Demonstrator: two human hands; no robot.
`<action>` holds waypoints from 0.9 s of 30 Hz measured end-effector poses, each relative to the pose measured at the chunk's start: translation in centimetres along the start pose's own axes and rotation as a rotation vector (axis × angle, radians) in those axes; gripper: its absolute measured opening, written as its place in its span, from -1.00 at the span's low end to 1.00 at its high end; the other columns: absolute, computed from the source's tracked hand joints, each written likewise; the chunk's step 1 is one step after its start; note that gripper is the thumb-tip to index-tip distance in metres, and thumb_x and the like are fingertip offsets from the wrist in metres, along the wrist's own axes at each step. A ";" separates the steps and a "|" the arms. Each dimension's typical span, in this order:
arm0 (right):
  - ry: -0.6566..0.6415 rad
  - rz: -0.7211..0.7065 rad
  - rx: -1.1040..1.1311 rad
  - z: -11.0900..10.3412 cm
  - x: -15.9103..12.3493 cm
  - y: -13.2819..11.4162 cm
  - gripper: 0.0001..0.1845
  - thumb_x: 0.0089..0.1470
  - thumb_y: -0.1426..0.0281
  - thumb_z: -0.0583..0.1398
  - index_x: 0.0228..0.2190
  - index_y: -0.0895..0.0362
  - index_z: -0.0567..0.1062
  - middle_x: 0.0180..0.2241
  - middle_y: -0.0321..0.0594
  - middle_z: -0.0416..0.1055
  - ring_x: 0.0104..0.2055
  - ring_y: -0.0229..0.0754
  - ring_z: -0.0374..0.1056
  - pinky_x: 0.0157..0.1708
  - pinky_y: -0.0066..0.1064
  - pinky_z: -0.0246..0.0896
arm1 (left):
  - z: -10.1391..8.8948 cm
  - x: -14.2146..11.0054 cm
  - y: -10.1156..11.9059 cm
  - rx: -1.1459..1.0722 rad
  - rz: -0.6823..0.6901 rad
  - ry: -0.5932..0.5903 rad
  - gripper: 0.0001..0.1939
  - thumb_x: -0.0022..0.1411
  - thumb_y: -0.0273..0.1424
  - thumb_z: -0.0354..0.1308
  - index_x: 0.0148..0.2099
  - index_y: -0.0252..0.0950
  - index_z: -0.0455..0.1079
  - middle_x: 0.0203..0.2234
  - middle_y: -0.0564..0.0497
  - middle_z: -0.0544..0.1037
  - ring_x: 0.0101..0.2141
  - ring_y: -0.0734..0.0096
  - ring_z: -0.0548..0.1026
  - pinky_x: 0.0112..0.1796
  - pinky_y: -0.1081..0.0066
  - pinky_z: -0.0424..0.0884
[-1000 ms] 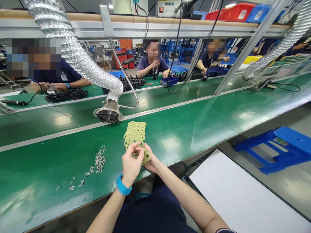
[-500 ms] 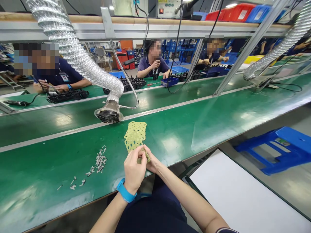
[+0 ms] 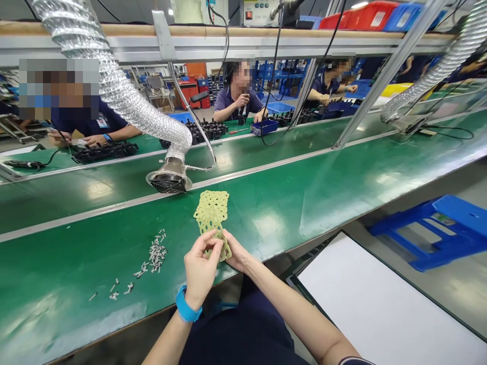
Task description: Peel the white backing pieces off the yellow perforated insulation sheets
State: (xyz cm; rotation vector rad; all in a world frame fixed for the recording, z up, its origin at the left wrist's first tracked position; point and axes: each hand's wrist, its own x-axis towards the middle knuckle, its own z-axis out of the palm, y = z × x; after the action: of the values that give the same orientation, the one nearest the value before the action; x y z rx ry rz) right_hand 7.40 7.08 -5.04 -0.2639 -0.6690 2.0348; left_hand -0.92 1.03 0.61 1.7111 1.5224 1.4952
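Note:
My right hand (image 3: 236, 252) grips the right edge of a yellow-green perforated sheet (image 3: 210, 226), which is tilted up off the bench. My left hand (image 3: 201, 261), with a blue band at the wrist, has thumb and forefinger pinched together at the sheet's near part; whether a small piece sits between those fingertips is too small to tell. Just beyond lies more of the same perforated sheet material (image 3: 215, 198), flat on the green bench top. Left of my hands is a loose pile of small grey-white pins (image 3: 157, 252), several of them scattered towards me.
A foil extraction duct with a fan hood (image 3: 170, 180) hangs low beyond the sheets. A metal rail (image 3: 243, 175) runs along the bench. To the right are a blue stool (image 3: 449, 228) and a white board (image 3: 380, 294). Co-workers sit across the line behind black parts (image 3: 213, 131).
My left hand has moved slightly left and towards me, uncovering more of the sheet. My right hand stays nearly in place, still gripping it.

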 end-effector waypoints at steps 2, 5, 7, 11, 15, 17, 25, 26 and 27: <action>-0.006 -0.008 0.003 0.1 -0.1 -0.1 -0.39 -0.31 -0.13 0.36 -0.45 0.16 0.52 -0.59 -0.34 0.41 -0.50 -0.29 0.29 -0.44 -0.47 0.18 | 0.1 -0.1 -0.1 0.043 0.017 0.006 -0.66 0.15 -0.28 0.25 -0.04 -0.32 0.47 -0.37 -0.03 0.62 -0.34 0.35 0.57 -0.25 0.39 0.50; -0.017 -0.012 0.005 0.2 -0.1 -0.2 -0.42 -0.31 -0.13 0.36 -0.53 0.14 0.48 -0.69 -0.41 0.29 -0.55 -0.29 0.25 -0.44 -0.45 0.17 | 0.1 -0.1 -0.2 0.092 0.046 0.008 -0.68 0.17 -0.29 0.23 -0.05 -0.30 0.49 -0.34 -0.04 0.62 -0.34 0.35 0.56 -0.27 0.40 0.50; -0.024 -0.010 0.001 0.1 -0.1 -0.1 -0.44 -0.29 -0.12 0.35 -0.56 0.13 0.45 -0.71 -0.42 0.25 -0.55 -0.27 0.25 -0.43 -0.43 0.17 | 0.0 0.0 -0.2 0.115 0.070 0.001 -0.69 0.17 -0.29 0.22 -0.05 -0.29 0.49 -0.33 -0.04 0.62 -0.35 0.36 0.56 -0.28 0.40 0.50; -0.024 -0.003 -0.012 0.2 -0.2 -0.2 -0.43 -0.24 -0.10 0.33 -0.46 0.16 0.49 -0.60 -0.32 0.40 -0.49 -0.24 0.31 -0.41 -0.42 0.16 | -0.2 0.2 -0.2 0.131 0.091 -0.028 -0.70 0.18 -0.31 0.22 -0.04 -0.28 0.49 -0.31 -0.04 0.63 -0.38 0.39 0.54 -0.26 0.40 0.49; -0.009 0.003 -0.017 0.2 -0.3 -0.3 -0.39 -0.26 -0.10 0.34 -0.34 0.15 0.52 -0.49 -0.28 0.49 -0.44 -0.23 0.35 -0.42 -0.43 0.15 | -0.3 0.2 -0.1 0.098 0.065 -0.041 -0.70 0.19 -0.31 0.21 -0.04 -0.30 0.48 -0.30 -0.05 0.62 -0.37 0.40 0.54 -0.27 0.41 0.49; -0.002 0.004 -0.016 0.2 -0.2 -0.3 -0.39 -0.27 -0.10 0.35 -0.36 0.15 0.52 -0.49 -0.28 0.49 -0.45 -0.24 0.35 -0.43 -0.44 0.16 | -0.4 0.1 0.0 0.081 0.057 -0.046 -0.69 0.19 -0.30 0.20 -0.04 -0.31 0.48 -0.30 -0.05 0.61 -0.35 0.39 0.54 -0.28 0.42 0.49; -0.019 0.019 -0.016 0.0 -0.3 0.0 -0.43 -0.21 -0.08 0.34 -0.34 0.15 0.55 -0.47 -0.23 0.52 -0.33 -0.14 0.43 -0.23 -0.33 0.31 | 0.3 0.0 -0.2 0.123 0.132 -0.021 -0.72 0.18 -0.39 0.19 -0.04 -0.28 0.46 -0.43 0.03 0.57 -0.39 0.40 0.53 -0.25 0.40 0.49; -0.021 0.027 -0.018 0.0 -0.3 0.0 -0.43 -0.19 -0.08 0.33 -0.31 0.15 0.56 -0.42 -0.20 0.54 -0.27 -0.10 0.45 -0.18 -0.30 0.31 | 0.5 0.0 -0.2 0.135 0.149 -0.011 -0.73 0.19 -0.40 0.18 -0.04 -0.27 0.47 -0.43 0.03 0.57 -0.39 0.40 0.53 -0.24 0.39 0.49; -0.021 0.034 -0.019 -0.1 -0.3 0.1 -0.42 -0.17 -0.08 0.32 -0.28 0.15 0.56 -0.37 -0.18 0.55 -0.22 -0.08 0.45 -0.12 -0.27 0.30 | 0.7 0.0 -0.2 0.150 0.168 0.004 -0.74 0.19 -0.41 0.17 -0.05 -0.26 0.47 -0.43 0.03 0.57 -0.39 0.39 0.53 -0.24 0.38 0.50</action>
State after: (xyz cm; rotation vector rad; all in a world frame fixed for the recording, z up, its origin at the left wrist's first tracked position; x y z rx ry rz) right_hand 7.58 6.86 -5.22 -0.2665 -0.7018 2.0668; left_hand -0.44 1.32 0.21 1.9658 1.5611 1.4985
